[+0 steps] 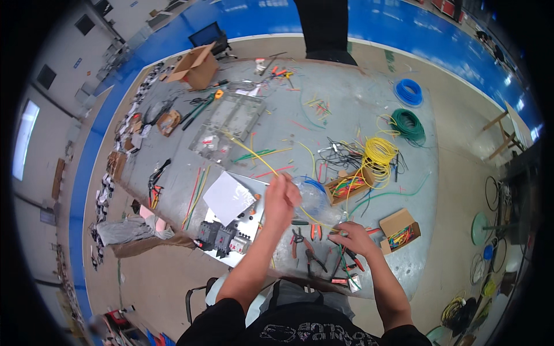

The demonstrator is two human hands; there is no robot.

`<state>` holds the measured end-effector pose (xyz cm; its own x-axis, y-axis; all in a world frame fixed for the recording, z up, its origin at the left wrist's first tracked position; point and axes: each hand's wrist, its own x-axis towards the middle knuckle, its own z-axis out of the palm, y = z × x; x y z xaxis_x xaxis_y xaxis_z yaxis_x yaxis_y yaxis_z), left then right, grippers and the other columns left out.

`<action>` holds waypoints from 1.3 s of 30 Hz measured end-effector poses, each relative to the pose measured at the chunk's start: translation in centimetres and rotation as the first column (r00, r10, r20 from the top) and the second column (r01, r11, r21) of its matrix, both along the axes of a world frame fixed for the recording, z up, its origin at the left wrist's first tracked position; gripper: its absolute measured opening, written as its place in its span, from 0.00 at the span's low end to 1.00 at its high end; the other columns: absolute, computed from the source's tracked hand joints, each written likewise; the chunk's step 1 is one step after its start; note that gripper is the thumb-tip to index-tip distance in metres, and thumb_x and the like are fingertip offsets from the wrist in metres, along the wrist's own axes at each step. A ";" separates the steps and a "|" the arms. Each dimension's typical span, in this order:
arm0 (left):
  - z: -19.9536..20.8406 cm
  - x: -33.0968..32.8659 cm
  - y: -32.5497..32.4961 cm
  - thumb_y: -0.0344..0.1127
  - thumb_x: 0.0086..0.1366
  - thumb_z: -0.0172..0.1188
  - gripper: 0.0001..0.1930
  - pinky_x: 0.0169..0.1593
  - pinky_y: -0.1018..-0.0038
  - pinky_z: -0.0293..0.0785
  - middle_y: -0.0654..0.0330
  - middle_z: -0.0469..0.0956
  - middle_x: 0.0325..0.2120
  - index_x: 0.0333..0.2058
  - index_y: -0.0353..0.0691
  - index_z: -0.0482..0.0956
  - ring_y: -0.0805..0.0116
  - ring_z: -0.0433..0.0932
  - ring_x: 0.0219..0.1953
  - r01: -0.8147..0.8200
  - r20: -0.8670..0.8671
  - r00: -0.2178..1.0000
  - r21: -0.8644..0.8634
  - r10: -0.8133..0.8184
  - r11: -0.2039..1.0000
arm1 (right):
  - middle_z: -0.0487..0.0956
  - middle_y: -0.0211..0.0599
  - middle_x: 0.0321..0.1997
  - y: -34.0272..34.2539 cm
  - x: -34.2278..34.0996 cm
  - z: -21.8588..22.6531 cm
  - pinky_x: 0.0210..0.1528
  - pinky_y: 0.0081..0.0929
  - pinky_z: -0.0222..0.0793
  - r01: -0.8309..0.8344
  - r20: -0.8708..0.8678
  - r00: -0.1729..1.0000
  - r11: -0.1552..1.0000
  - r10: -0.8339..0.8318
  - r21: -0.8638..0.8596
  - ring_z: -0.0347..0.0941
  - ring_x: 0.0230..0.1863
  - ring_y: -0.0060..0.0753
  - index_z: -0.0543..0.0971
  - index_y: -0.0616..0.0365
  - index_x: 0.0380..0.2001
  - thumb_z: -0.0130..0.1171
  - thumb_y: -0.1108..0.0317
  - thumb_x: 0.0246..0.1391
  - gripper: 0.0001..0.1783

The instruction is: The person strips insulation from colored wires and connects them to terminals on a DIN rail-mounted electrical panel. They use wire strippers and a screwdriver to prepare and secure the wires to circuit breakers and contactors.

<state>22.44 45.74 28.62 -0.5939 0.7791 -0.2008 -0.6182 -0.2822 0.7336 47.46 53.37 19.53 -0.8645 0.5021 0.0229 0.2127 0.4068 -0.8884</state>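
A length of yellow wire (252,152) runs slantwise over the bench between and beyond my hands. My left hand (282,197) is closed around it near the middle of the bench, and its free end sticks out toward the far left. Lower right, the fingers of my right hand (354,239) pinch the same wire. Below the wire lie pliers with orange handles (315,232) and dark cutters (311,260). Left of my left forearm, a metal plate carries dark breaker-like blocks (216,237) and a white sheet (229,198).
A yellow wire coil (380,157), a green coil (408,125) and a blue coil (408,92) lie on the right side. Small cardboard boxes hold coloured wire pieces (402,237). A clear plastic enclosure (234,118) and an open carton (196,67) occupy the far left.
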 end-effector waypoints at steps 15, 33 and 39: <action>-4.7 -15.6 -16.6 0.42 0.79 0.46 0.15 0.26 0.71 0.63 0.67 0.59 0.18 0.37 0.36 0.69 0.72 0.61 0.20 -0.486 -0.151 0.864 0.004 0.481 0.874 | 0.75 0.50 0.25 -16.5 -16.6 3.3 0.32 0.48 0.70 -0.025 -0.056 0.998 0.997 0.029 0.070 0.74 0.31 0.60 0.74 0.59 0.29 0.60 0.66 0.61 0.10; -20.1 -19.7 -31.3 0.45 0.74 0.56 0.15 0.24 0.78 0.69 0.68 0.74 0.18 0.30 0.43 0.78 0.76 0.75 0.19 0.109 0.097 0.993 -0.630 -0.061 0.769 | 0.75 0.55 0.28 -27.1 -21.0 -7.1 0.34 0.48 0.67 -0.026 0.352 0.933 0.989 0.075 -0.142 0.72 0.33 0.63 0.74 0.63 0.29 0.53 0.54 0.68 0.22; -21.1 -22.3 -30.7 0.49 0.75 0.50 0.21 0.18 0.78 0.66 0.66 0.71 0.16 0.30 0.38 0.79 0.74 0.71 0.14 0.184 0.135 0.983 -0.711 -0.124 0.679 | 0.77 0.54 0.28 -28.8 -20.1 -9.0 0.36 0.51 0.68 0.003 0.393 0.920 1.000 0.002 -0.012 0.74 0.34 0.63 0.76 0.60 0.29 0.52 0.51 0.68 0.22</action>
